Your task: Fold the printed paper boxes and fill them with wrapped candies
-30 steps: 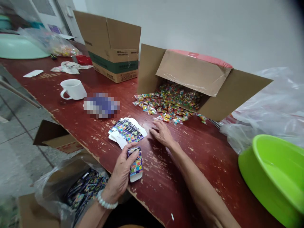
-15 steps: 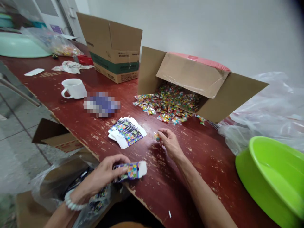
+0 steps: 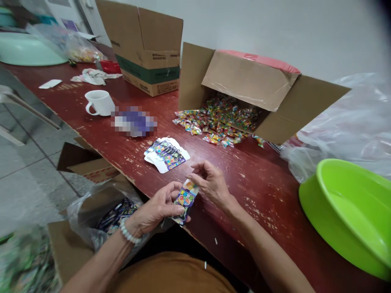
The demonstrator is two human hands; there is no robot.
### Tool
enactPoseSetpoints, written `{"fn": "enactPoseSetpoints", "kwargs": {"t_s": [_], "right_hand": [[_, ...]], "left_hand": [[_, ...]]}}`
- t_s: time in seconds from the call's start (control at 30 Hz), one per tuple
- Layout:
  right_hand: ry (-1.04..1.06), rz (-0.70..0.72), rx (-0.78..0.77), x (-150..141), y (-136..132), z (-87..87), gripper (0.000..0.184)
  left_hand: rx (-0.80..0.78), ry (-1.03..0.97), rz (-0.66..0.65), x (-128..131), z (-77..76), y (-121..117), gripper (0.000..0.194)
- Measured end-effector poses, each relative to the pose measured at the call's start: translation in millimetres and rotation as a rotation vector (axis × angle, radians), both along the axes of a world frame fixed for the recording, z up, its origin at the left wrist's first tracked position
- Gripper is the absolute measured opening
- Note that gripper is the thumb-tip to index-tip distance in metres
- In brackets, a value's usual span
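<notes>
Near the table's front edge, my left hand (image 3: 160, 205) is closed around a small printed candy box (image 3: 185, 198), tilted with its top end toward my right hand. My right hand (image 3: 210, 181) is at that top end, fingertips pinched by the white flap. A small wrapped candy (image 3: 191, 185), orange and yellow, shows there, partly hidden by the fingers. Just beyond lies a fanned stack of flat printed boxes (image 3: 167, 154). Farther back, many wrapped candies (image 3: 218, 122) spill onto the table from a cardboard box (image 3: 244, 87) on its side.
A green basin (image 3: 324, 219) stands at right, near clear plastic sheeting (image 3: 332, 122). At left are a white mug (image 3: 102, 103), a blurred-out purple item (image 3: 134, 122) and an upright carton (image 3: 148, 61). Below the table edge, a bag-lined carton (image 3: 79, 219) holds dark printed packs.
My right hand has brought the candy from over the table to the box's end. My left hand has turned the box more upright and moved it right. The view has tipped down.
</notes>
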State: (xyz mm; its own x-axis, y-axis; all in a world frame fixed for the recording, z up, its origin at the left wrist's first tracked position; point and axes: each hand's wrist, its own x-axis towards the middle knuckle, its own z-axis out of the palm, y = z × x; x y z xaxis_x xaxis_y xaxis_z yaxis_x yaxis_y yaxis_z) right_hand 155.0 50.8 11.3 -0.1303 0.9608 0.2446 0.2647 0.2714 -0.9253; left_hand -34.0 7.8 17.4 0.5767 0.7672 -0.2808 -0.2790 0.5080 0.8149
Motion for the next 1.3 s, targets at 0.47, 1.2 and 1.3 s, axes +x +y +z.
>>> {"fn": "enactPoseSetpoints", "kwargs": {"t_s": [0.47, 1.2, 1.3], "right_hand": [[0.362, -0.110, -0.173, 1.8, -27.7, 10.2, 0.028], [0.327, 0.128, -0.233, -9.4, -42.6, -1.7, 0.012], [0.437, 0.129, -0.406, -14.6, -41.5, 3.2, 0.019]], "left_hand": [[-0.130, 0.018, 0.200, 19.6, 10.9, -0.5, 0.035], [-0.293, -0.183, 0.270, 30.4, 2.1, -1.4, 0.050], [-0.237, -0.133, 0.295, 33.9, -2.9, -3.6, 0.055]]}}
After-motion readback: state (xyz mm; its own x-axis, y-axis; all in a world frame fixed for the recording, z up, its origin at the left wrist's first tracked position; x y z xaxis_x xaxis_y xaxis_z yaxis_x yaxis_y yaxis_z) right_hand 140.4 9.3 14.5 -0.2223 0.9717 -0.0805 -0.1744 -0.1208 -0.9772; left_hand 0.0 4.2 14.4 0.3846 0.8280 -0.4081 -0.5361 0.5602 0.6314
